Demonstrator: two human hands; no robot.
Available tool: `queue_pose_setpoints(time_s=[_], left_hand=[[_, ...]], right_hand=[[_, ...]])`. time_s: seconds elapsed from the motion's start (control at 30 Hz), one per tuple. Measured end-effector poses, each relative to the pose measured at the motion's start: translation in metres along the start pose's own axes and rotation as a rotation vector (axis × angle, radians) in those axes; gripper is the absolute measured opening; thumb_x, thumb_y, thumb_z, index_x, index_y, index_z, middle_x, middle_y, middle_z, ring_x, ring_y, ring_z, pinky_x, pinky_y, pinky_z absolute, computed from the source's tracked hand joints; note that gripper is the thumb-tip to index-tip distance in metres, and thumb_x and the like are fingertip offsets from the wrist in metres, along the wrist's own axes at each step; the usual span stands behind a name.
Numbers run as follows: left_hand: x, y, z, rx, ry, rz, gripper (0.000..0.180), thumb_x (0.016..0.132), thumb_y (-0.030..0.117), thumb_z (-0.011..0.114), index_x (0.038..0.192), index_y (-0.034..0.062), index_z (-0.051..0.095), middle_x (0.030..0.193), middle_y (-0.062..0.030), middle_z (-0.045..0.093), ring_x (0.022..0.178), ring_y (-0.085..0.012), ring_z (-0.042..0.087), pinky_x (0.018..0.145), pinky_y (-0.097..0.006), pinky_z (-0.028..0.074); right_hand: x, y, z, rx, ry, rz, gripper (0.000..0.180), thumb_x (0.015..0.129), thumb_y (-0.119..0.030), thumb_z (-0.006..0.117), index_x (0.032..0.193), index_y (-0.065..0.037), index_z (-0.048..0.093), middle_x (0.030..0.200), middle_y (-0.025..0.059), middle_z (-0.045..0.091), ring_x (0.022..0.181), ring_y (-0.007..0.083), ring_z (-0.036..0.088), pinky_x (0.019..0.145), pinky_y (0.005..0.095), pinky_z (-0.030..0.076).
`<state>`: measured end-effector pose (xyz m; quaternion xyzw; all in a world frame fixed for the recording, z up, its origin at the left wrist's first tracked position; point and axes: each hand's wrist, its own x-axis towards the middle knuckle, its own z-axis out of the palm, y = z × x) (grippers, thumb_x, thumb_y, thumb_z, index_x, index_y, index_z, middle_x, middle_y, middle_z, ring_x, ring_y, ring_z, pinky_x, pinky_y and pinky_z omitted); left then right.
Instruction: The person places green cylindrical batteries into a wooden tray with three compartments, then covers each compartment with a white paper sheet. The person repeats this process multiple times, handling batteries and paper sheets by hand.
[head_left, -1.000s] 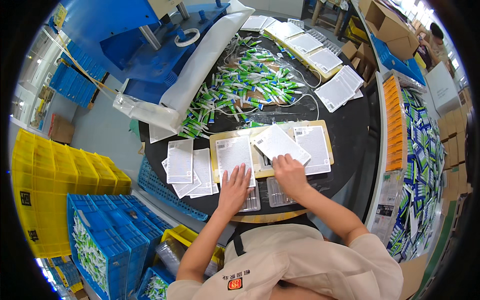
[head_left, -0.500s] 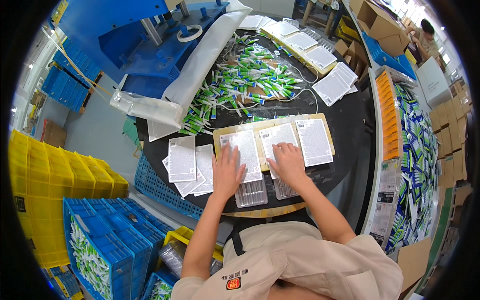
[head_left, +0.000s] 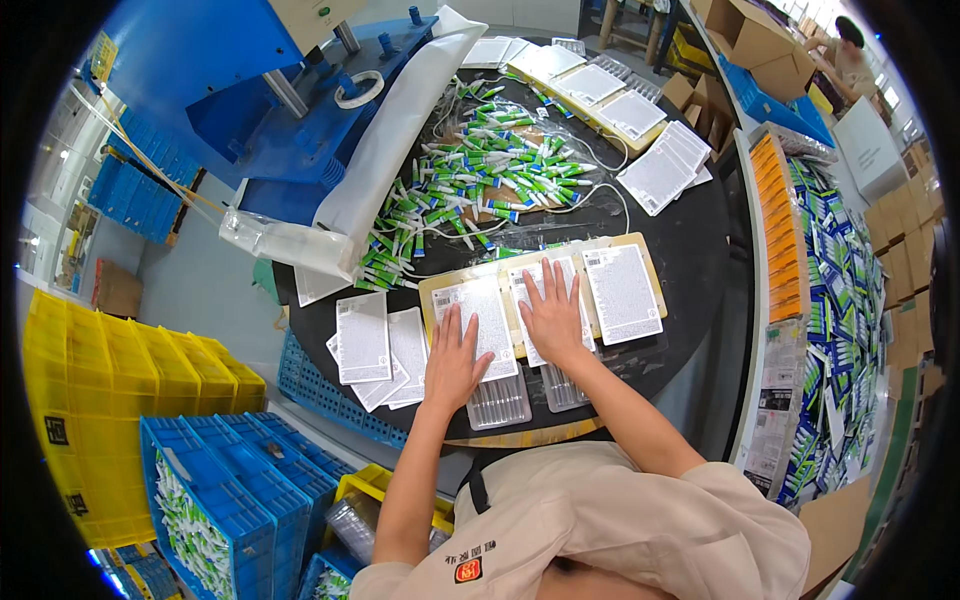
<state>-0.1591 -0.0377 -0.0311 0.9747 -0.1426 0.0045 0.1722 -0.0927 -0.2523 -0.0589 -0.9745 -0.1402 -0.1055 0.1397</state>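
Note:
A yellow holding tray [head_left: 428,297] lies across the near part of a round black table, with three white printed cards on it. My left hand [head_left: 457,362] rests on the lower left part of the left card [head_left: 492,325], fingers stretched out. Flat over the middle card [head_left: 532,346] is my right hand [head_left: 555,322], its fingers spread upward. Neither hand holds anything. The right card [head_left: 622,295] is untouched. Clear ribbed plastic blisters [head_left: 499,403] stick out below the left and middle cards, toward me.
Loose cards [head_left: 362,338] lie left of the tray, and more [head_left: 662,172] lie far right. Beyond it spreads a heap of green-and-white tubes [head_left: 490,165]. A blue press [head_left: 300,110] stands at the back left. Blue crates [head_left: 235,490] and yellow crates [head_left: 90,390] are stacked left.
My right hand has moved up the middle card, and its bent fingers are now stretched flat. The left hand stays on the left card, its fingers a little lower.

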Motion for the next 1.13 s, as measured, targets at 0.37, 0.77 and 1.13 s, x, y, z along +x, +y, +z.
queue_pose_setpoints(time_s=[0.37, 0.77, 1.13], left_hand=[[0.020, -0.002, 0.010, 0.157, 0.010, -0.057, 0.072, 0.100, 0.045, 0.055, 0.158, 0.0078, 0.032, 0.166, -0.0216, 0.023, 0.154, -0.0363, 0.021, 0.124, -0.057, 0.014], [0.026, 0.081, 0.003, -0.028, 0.022, 0.209, 0.073, 0.098, 0.040, 0.061, 0.156, 0.0029, 0.034, 0.165, -0.0169, 0.027, 0.154, -0.0315, 0.024, 0.122, -0.061, 0.016], [0.089, 0.177, 0.118, 0.120, -0.108, 0.354, 0.090, 0.096, 0.052, 0.060, 0.156, -0.0077, 0.028, 0.166, -0.0256, 0.021, 0.155, -0.0447, 0.015, 0.123, -0.059, 0.012]], right_hand=[[0.029, 0.011, 0.002, 0.090, 0.026, -0.068, 0.056, 0.102, -0.033, 0.056, 0.150, -0.007, 0.047, 0.160, 0.0247, 0.032, 0.151, 0.0376, 0.027, 0.123, 0.0583, 0.016], [-0.046, 0.094, -0.150, 0.212, 0.399, 0.173, 0.042, 0.091, -0.007, 0.065, 0.133, -0.003, 0.060, 0.144, 0.0169, 0.053, 0.132, 0.0385, 0.050, 0.111, 0.0456, 0.041], [-0.297, 0.091, -0.304, -0.134, 0.277, 0.783, 0.036, 0.090, -0.007, 0.064, 0.126, -0.001, 0.063, 0.142, 0.0195, 0.055, 0.131, 0.0361, 0.053, 0.109, 0.0444, 0.044]])
